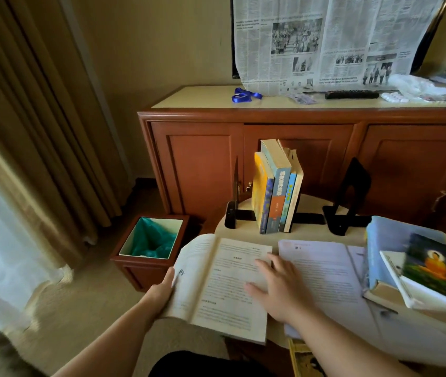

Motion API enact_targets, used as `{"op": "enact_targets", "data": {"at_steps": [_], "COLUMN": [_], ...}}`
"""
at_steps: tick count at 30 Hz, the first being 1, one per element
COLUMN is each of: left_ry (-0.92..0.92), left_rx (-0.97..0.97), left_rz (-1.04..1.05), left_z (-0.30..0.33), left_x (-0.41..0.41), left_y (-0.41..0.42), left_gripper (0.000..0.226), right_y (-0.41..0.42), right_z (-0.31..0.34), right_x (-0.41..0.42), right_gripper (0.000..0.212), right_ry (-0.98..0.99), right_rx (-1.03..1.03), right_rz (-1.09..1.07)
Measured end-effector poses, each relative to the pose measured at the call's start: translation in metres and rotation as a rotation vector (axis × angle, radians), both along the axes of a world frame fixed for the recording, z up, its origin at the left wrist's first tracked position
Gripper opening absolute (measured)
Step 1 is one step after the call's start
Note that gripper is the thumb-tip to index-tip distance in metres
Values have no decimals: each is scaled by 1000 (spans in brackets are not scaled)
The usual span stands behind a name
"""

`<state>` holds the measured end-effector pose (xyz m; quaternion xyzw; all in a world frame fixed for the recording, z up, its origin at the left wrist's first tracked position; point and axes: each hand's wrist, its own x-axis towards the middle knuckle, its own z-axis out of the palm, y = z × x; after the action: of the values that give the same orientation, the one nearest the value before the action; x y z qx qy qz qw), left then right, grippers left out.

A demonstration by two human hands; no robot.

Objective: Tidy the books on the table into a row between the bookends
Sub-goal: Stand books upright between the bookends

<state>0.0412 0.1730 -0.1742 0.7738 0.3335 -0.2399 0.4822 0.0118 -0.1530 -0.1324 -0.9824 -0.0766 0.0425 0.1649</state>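
A: Step in hand? Looks like closing the open book (pixel 224 284), pre-shelving. Left hand (pixel 163 291) grips its left edge, thumb over the curled-up pages; right hand (pixel 273 287) lies flat on the right-hand page, fingers straight & spread, pinching nothing.

B: Row so far?

A: Four paperbacks (pixel 277 186) upright on the round table (pixel 308 229), leaning a bit left. Gap to the left bookend (pixel 234 197); right bookend (pixel 352 191) well apart too. Nothing pressed tight yet.

B: Left to shelve?

A: Second open book (pixel 322 276) flat just right of the first, pale lilac pages. Beyond it a stack (pixel 395 257) at the table's right edge: thick blue-cover vol. underneath, green glossy book (pixel 436 263) w/ orange seated figure on top, tilted.

B: Next move?

A: Prob. fold shut, stand spine-out beside the four, then slide bookends in. Soft covers, floppy; likely to slump w/o support.

B: Materials?

A: Bookends black sheet metal, L-shaped. Tabletop cream, smooth. Cabinet (pixel 197 164) behind reddish wood, panelled. Bin (pixel 152 238) square, green liner.
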Motion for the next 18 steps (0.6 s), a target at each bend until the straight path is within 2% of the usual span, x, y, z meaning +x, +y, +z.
{"op": "enact_targets", "data": {"at_steps": [2, 4, 7, 12, 16, 18], "left_ry": [61, 56, -65, -319, -453, -524], "left_rx": [-49, -11, 35, 242, 309, 317], "left_rz": [12, 14, 106, 78, 101, 85], "left_z": [9, 8, 12, 49, 84, 96], "left_x": [-16, -23, -20, -25, -34, -38], "left_y": [-5, -5, 1, 4, 2, 0], "left_gripper": [102, 95, 89, 74, 84, 79], "right_y": [0, 0, -1, -1, -1, -1], "right_z": [-3, -6, -8, -9, -11, -11], "right_x": [0, 1, 2, 1, 2, 1], "right_gripper": [77, 77, 79, 82, 85, 88], "right_ry": [-18, -35, -55, -58, -54, -62], "right_rx": [-3, -15, -22, -19, -16, -15], "right_rz": [6, 7, 0, -8, -14, -26]}}
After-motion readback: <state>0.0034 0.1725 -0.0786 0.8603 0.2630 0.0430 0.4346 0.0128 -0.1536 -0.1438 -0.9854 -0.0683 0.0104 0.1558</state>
